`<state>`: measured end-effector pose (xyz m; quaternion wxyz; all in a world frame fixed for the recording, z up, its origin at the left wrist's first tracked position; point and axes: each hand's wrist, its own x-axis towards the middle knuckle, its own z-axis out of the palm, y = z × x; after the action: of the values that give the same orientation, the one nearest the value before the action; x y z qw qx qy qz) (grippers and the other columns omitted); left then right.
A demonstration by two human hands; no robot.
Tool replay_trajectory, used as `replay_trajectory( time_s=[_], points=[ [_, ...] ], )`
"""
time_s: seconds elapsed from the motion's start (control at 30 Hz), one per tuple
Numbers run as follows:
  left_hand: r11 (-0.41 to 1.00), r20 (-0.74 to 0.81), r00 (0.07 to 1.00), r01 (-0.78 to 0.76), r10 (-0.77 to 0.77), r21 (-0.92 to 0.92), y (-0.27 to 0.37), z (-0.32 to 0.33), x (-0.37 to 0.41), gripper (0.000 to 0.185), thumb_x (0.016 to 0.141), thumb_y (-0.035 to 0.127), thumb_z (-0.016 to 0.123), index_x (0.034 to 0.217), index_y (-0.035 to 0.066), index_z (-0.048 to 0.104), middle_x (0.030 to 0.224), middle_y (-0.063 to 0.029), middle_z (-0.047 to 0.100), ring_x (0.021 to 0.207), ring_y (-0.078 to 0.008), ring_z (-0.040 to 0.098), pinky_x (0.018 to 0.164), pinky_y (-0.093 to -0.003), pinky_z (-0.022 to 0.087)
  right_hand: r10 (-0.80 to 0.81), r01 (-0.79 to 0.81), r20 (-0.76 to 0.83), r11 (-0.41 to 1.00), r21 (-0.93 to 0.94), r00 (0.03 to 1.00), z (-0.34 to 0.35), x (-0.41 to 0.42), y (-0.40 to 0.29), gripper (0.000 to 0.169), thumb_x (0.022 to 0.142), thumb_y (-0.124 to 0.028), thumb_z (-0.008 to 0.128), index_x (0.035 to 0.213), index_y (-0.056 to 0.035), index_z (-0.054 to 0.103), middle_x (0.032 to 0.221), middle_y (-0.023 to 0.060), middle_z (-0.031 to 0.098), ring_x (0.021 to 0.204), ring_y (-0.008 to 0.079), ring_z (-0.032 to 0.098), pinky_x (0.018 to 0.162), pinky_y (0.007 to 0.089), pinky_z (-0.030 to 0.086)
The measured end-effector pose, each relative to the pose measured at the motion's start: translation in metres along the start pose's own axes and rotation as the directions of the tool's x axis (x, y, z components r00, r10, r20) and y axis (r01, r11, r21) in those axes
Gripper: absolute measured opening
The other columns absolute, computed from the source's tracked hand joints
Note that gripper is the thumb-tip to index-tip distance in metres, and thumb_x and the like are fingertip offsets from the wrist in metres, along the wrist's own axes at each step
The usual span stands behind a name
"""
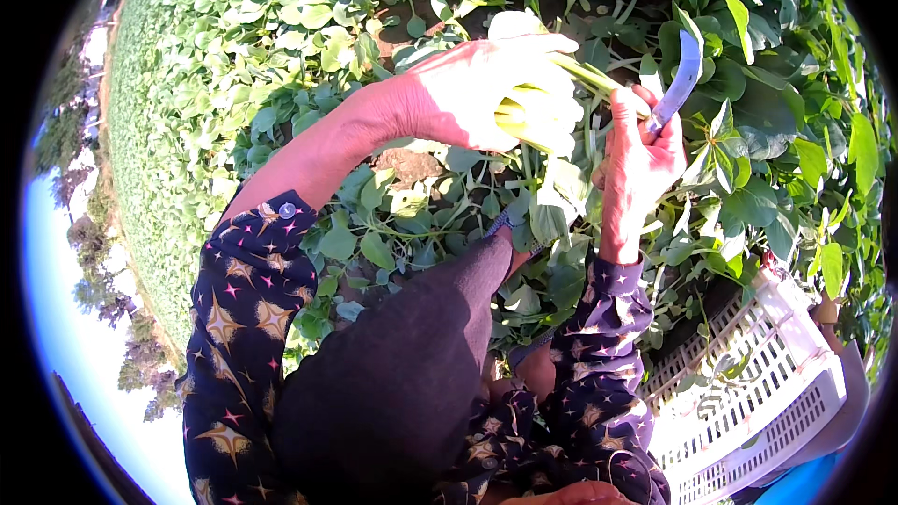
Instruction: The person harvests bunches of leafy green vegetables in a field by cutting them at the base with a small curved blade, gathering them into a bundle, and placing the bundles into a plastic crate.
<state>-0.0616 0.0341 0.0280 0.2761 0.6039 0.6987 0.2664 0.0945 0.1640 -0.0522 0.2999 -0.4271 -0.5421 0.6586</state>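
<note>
My left hand [484,84] is wrapped around a bunch of leafy greens with pale stems [593,77], held above the crop. Strong sunlight washes out much of this hand. Some of the leaves hang down below it. In my right hand [642,161] is a small curved knife [679,81], its blade rising past the fingers. The right thumb and fingertips touch the cut-looking ends of the stems. The knife's handle is hidden inside the palm.
Low leafy plants [309,7] fill the field ahead and to the left. Taller leafy plants [758,105] crowd the right side. A white slatted plastic crate [751,372] lies at lower right. My dark-clothed knee [414,337] is below the hands, near bare soil [410,165].
</note>
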Motion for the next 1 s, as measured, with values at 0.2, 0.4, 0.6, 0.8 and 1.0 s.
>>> replay_trajectory(
  time_s=[0.2, 0.4, 0.6, 0.8, 1.0],
  points=[
    [0.911, -0.06, 0.976, 0.174, -0.211, -0.375, 0.028, -0.011, 0.012, 0.061, 0.065, 0.011, 0.077, 0.122, 0.004, 0.057, 0.113, -0.0071, 0.065, 0.105, -0.0147, 0.061, 0.095, -0.0297, 0.047, 0.051, -0.116, 0.331, 0.977, 0.179, 0.942, -0.002, -0.006, -0.018, 0.027, 0.08, -0.002, 0.075, 0.105, 0.0006, 0.065, 0.068, -0.0068, 0.055, 0.055, 0.0004, 0.043, 0.05, 0.0157, 0.033],
    [0.714, 0.157, 0.919, 0.381, -0.361, -0.587, 0.014, 0.016, 0.013, 0.067, 0.064, 0.012, 0.081, 0.125, 0.007, 0.056, 0.114, -0.0032, 0.062, 0.105, -0.0123, 0.058, 0.096, -0.0307, 0.046, 0.212, -0.364, 0.44, 0.884, 0.295, 0.872, -0.016, -0.019, -0.018, 0.025, 0.079, -0.001, 0.072, 0.103, 0.0013, 0.062, 0.071, -0.0009, 0.058, 0.049, 0.0045, 0.044, 0.045, 0.0195, 0.033],
    [0.65, 0.422, 0.861, 0.496, -0.284, -0.575, 0.025, 0.066, 0.048, 0.064, 0.068, 0.019, 0.081, 0.125, 0.004, 0.055, 0.115, -0.0032, 0.061, 0.105, -0.0111, 0.056, 0.094, -0.0284, 0.046, 0.216, -0.323, 0.297, 0.867, 0.379, 0.93, -0.085, -0.043, 0.01, 0.033, 0.084, -0.007, 0.059, 0.116, 0.0017, 0.061, 0.069, -0.0032, 0.054, 0.053, 0.0041, 0.045, 0.049, 0.019, 0.036],
    [0.95, 0.582, 0.811, -0.133, -0.06, 0.283, 0.04, 0.102, 0.07, 0.038, 0.064, -0.001, 0.066, 0.1, -0.001, 0.054, 0.091, -0.0198, 0.06, 0.083, -0.0394, 0.063, 0.07, -0.0444, 0.052, 0.028, -0.028, -0.002, 0.944, -0.329, 1.0, -0.118, -0.06, 0.079, 0.029, 0.096, -0.016, 0.051, 0.116, 0.0027, 0.06, 0.066, 0.001, 0.054, 0.054, 0.0088, 0.048, 0.051, 0.024, 0.039],
    [0.673, 0.641, 0.758, -0.535, 0.118, 0.51, 0.067, 0.137, 0.082, 0.041, 0.061, 0.002, 0.068, 0.099, -0.004, 0.055, 0.094, -0.0171, 0.058, 0.075, -0.028, 0.064, 0.062, -0.037, 0.053, 0.474, -0.166, -0.367, 0.764, 0.624, 0.8, -0.163, -0.066, 0.091, 0.018, 0.095, -0.013, 0.055, 0.097, 0.0039, 0.06, 0.07, 0.0037, 0.055, 0.056, 0.0106, 0.05, 0.048, 0.0223, 0.04]
  ],
)
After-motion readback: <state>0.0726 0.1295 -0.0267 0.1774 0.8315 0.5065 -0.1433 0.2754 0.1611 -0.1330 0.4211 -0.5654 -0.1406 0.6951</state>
